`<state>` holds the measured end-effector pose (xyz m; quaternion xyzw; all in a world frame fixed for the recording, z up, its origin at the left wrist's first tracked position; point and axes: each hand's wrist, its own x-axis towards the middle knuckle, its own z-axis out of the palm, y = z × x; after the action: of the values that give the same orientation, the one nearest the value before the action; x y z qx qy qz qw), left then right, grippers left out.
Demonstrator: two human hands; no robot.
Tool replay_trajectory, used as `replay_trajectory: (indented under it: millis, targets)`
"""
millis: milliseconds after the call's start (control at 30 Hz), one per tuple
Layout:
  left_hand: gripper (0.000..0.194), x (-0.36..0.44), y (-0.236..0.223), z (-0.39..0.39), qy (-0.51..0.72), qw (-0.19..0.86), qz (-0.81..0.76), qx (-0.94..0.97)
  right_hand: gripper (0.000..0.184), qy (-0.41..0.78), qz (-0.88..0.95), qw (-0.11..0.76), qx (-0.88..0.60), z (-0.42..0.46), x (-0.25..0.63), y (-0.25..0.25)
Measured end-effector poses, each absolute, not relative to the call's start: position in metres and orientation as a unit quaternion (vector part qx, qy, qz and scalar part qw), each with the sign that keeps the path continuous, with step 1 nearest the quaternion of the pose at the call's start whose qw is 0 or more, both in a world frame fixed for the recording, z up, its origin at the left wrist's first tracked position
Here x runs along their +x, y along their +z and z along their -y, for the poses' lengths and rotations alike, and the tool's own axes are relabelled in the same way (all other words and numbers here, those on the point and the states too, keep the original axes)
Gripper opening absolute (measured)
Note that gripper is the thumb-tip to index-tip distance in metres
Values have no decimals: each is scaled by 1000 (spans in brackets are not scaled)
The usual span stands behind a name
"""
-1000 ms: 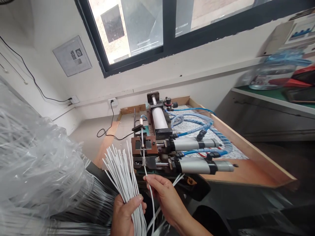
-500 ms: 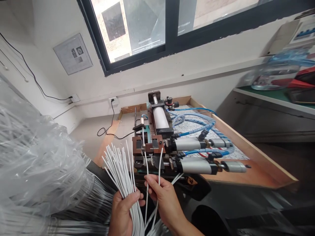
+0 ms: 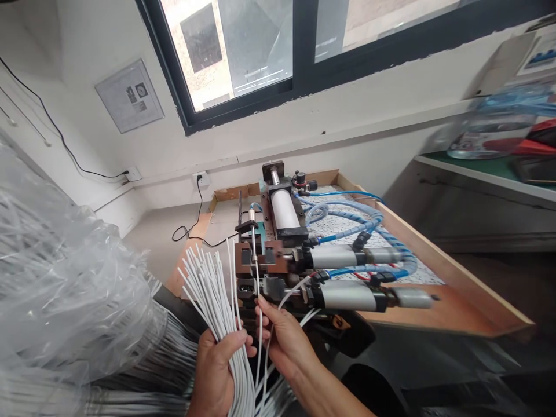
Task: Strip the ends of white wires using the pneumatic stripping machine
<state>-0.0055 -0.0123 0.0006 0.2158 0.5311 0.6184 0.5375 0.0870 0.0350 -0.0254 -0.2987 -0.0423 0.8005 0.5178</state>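
Note:
A thick bundle of white cables (image 3: 217, 301) fans upward from my left hand (image 3: 219, 365), whose fingers are wrapped round it. My right hand (image 3: 282, 339) pinches a single white cable (image 3: 259, 324) between thumb and finger. That cable's upper end reaches between the jaws of a pneumatic stripping machine (image 3: 284, 214), just above my fingertips. Another white cable (image 3: 289, 294) bends away to the right from my right hand, passing in front of the lower jaw. Whether the rear fingers grip it is hidden.
Clear plastic bags (image 3: 78, 278) over grey cable bundles (image 3: 169, 347) crowd the left. Blue air hoses (image 3: 369, 220) run beside silver cylinders (image 3: 347, 294). A wooden rim (image 3: 434, 249) edges the bench at right. A green-topped shelf (image 3: 482, 168) carries a bottle.
My right hand has moved slightly up towards the jaws with its cable. The second cable, upright before, now leans to the right. Cylinder rods by the jaws have shifted slightly. My left hand stays nearly still.

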Motion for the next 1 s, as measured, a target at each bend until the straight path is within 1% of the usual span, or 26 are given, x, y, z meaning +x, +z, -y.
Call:
replay_trajectory:
  millis: [133, 267, 400, 500, 667, 833, 1000]
  targets:
    - [13, -5, -1, 13, 614, 536, -531, 232, 25, 803, 58, 508, -306, -32, 85, -26]
    - [12, -4, -5, 15, 605, 534, -530, 260, 27, 805, 154, 491, -297, -25, 85, -22]
    - [11, -3, -9, 19, 587, 550, -525, 278, 26, 761, 240, 506, -328, -20, 88, -19]
    - [13, -4, -12, 21, 599, 552, -522, 252, 26, 735, 281, 516, -337, -13, 92, -19]
    - [19, -8, -12, 22, 612, 541, -548, 179, 28, 709, 278, 519, -388, -1, 102, -25]
    - [16, -7, -11, 23, 611, 542, -543, 195, 31, 722, 264, 508, -388, -1, 104, -29]
    - [18, -7, -13, 23, 612, 543, -538, 200, 24, 746, 230, 502, -372, -11, 103, -25]
